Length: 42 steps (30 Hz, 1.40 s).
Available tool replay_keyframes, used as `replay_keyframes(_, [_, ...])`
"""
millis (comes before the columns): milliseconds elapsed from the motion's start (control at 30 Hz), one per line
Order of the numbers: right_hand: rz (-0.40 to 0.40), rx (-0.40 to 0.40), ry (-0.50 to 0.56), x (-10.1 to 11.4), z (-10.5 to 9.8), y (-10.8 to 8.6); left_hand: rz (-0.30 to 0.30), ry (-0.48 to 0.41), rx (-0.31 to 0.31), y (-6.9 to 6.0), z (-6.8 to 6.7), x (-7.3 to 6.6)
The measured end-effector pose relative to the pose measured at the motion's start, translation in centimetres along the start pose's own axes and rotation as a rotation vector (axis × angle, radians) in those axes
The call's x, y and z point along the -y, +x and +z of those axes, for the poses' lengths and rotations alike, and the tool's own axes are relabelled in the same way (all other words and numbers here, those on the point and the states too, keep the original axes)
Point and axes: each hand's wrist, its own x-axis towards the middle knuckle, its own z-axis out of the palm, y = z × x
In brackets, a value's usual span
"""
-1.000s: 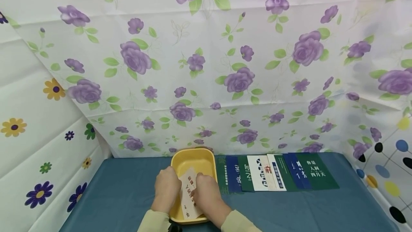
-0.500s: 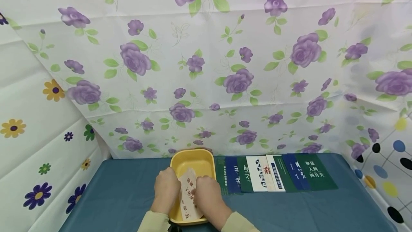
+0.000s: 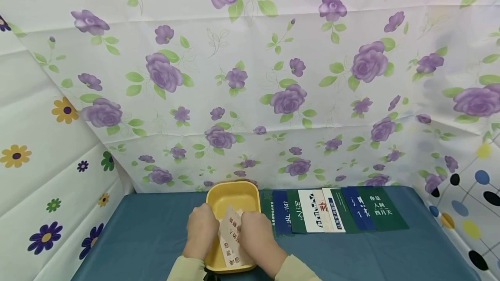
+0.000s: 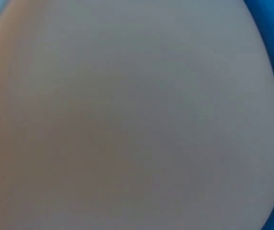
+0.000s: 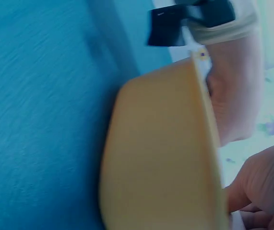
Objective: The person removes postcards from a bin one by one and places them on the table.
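Observation:
Over a yellow plastic tub (image 3: pixel 233 195), my left hand (image 3: pixel 202 230) and right hand (image 3: pixel 258 236) grip a pale paper (image 3: pixel 231 240) printed with brown Chinese characters. The paper slants between the two fists and shows overlapping layers; whether it is torn or several pieces cannot be told. Both fists look curled, with the fingertips mostly hidden. In the right wrist view the tub's outer wall (image 5: pixel 156 148) stands on the blue cloth, with my right thumb and fingers (image 5: pixel 266 184) by its rim. Blurred skin fills most of the left wrist view.
Right of the tub, a row of overlapping green, blue and white printed cards (image 3: pixel 320 211) lies on the blue tablecloth (image 3: pixel 351 255). Behind the table hangs a white sheet with purple flowers (image 3: pixel 289 99). A patterned sheet (image 3: pixel 47 185) closes the left side.
My right hand has shifted slightly right, with its wrist turned a little. The paper's printed faces have shifted and an overlapping layer shows more. The tub and cards stay put.

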Motion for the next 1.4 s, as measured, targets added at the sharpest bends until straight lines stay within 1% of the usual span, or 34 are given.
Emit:
replay_keyframes(167, [0.021, 0.032, 0.146, -0.6, -1.2, -0.1, -0.009, -0.008, 0.007, -0.1, 0.0, 0.0])
replay_keyframes(333, [0.031, 0.045, 0.244, -1.3, -2.1, 0.0, -0.006, -0.01, 0.005, 0.0, 0.0, 0.0])
replay_keyframes(467, [0.04, 0.061, 0.378, -2.0, -2.6, 0.1, -0.001, -0.01, 0.014, 0.2, -0.1, 0.0])
replay_keyframes(533, [0.041, 0.062, 0.444, -2.3, -2.7, 0.2, -0.003, -0.011, 0.018, 0.2, -0.1, 0.0])
replay_keyframes(633, [0.046, 0.046, 0.499, -2.9, -3.0, 0.4, -0.004, -0.008, 0.017, 0.3, -0.1, 0.0])
replay_keyframes(767, [0.064, -0.001, 0.538, -3.6, -3.5, 0.7, -0.005, -0.013, 0.012, 0.4, -0.1, 0.0])
replay_keyframes(867, [0.066, -0.057, 0.562, -4.1, -4.2, 0.7, -0.002, -0.012, 0.003, 0.4, -0.1, 0.0])
replay_keyframes(967, [0.067, -0.118, 0.557, -4.9, -4.9, 0.7, 0.001, -0.009, -0.005, 0.4, -0.1, 0.0])
replay_keyframes(1067, [0.096, -0.17, 0.546, -5.7, -5.5, 0.8, 0.004, -0.003, -0.011, 0.3, -0.1, 0.0])
replay_keyframes(1233, [0.149, -0.238, 0.544, -7.6, -6.3, 0.8, 0.01, -0.003, -0.005, 0.2, 0.1, 0.1])
replay_keyframes(1400, [0.174, -0.268, 0.524, -10.0, -7.1, 0.8, 0.008, -0.012, 0.002, 0.1, 0.3, 0.3])
